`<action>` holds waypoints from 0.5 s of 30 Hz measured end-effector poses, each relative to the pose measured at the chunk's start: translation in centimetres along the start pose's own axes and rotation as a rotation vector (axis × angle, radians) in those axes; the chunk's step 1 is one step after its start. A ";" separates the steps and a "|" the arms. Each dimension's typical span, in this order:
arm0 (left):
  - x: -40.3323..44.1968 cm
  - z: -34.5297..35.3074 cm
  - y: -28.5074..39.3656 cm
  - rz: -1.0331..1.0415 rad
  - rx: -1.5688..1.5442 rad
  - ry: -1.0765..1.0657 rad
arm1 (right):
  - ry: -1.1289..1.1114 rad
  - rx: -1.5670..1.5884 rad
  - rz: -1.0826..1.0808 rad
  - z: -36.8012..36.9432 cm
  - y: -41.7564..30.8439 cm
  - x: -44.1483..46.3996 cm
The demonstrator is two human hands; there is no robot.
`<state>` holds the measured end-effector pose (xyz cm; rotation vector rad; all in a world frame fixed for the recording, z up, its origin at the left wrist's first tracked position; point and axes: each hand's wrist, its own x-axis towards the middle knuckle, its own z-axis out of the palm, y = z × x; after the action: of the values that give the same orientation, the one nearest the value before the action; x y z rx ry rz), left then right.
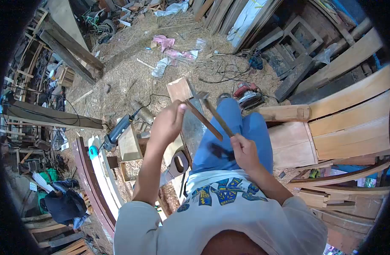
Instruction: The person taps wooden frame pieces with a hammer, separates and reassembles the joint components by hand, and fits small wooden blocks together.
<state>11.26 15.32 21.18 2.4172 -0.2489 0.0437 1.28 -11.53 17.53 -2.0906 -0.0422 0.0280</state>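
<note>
In the head view I look down past my blue trousers (258, 134), and from them I tell every place. My left hand (167, 122) is at the left of the trousers, and its grip is narrow, closed on one end of a thin wooden strip (204, 120). The strip slants over the trousers; whether its lower end touches the cloth, I cannot tell. I think I pinch it only at the end so that most of its length is free and visible.

My right hand (245, 153) is above the trousers, and its grip is closed around the handle of what looks like a hammer (219, 117). The head of it points away from me, close to the strip. Such a low hold on the handle probably leaves the head free to swing.

Left of the trousers, under the strip, lies a grey board (192, 131), perhaps near as a support. Farther left is a blue power tool (120, 128) with its cord, and just beyond the trousers sits a red saw (248, 94), both apparently put aside so that my arms have room.
</note>
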 end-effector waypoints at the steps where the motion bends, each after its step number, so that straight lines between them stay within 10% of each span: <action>1: -0.1 -0.2 -0.4 -0.001 0.000 0.004 | 0.005 0.026 -0.009 -0.5 -0.4 -0.3; 15: -0.8 -2.3 0.1 0.014 0.064 0.038 | -0.004 0.181 -0.049 0.6 -1.7 -1.5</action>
<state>10.52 16.94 22.89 2.4763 -0.2503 0.1047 -0.23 -10.24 18.70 -1.9076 -0.0900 0.0066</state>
